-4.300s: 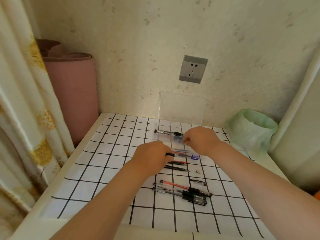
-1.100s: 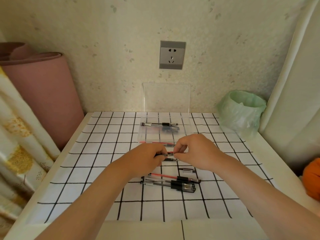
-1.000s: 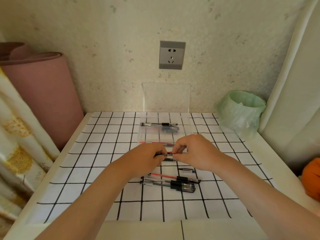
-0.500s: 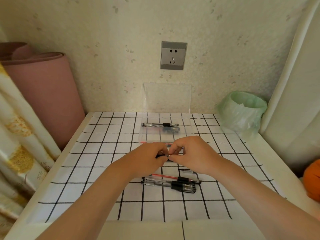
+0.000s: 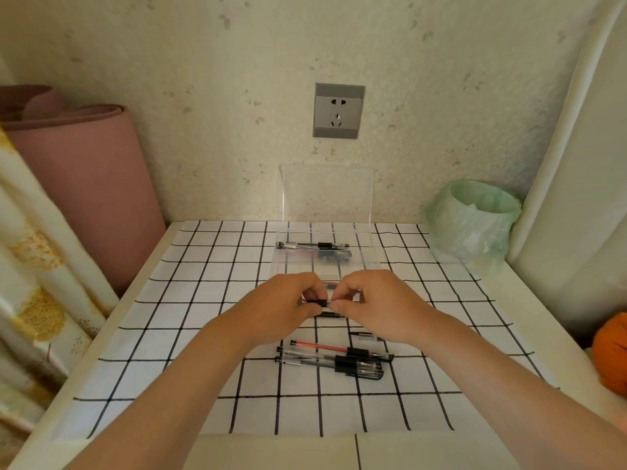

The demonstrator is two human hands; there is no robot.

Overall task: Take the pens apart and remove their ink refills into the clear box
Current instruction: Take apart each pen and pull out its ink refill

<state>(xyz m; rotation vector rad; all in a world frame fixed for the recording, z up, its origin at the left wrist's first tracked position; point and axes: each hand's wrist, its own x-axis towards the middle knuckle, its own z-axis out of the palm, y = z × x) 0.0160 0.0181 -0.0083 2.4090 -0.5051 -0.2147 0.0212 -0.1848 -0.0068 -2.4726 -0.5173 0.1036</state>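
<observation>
My left hand [image 5: 281, 308] and my right hand [image 5: 376, 305] meet at the middle of the table, fingertips together, each pinching one end of a pen [image 5: 319, 302] with a black grip. Most of that pen is hidden by my fingers. The clear box [image 5: 368, 252] stands open just beyond my hands, its lid upright against the wall, with pens and black parts [image 5: 315, 246] inside. A bundle of pens [image 5: 334, 359], one with a red refill, lies on the cloth nearer to me. A small clear pen part [image 5: 366, 335] lies by my right wrist.
A checked cloth [image 5: 210, 334] covers the table. A bin with a green bag [image 5: 473, 218] stands at the back right. A rolled pink mat [image 5: 84, 178] leans at the left, beside a curtain [image 5: 30, 300]. An orange thing [image 5: 610, 351] shows at the right edge.
My hands have drawn closer, so the fingertips now touch around the pen. More of the pen is covered than one second ago.
</observation>
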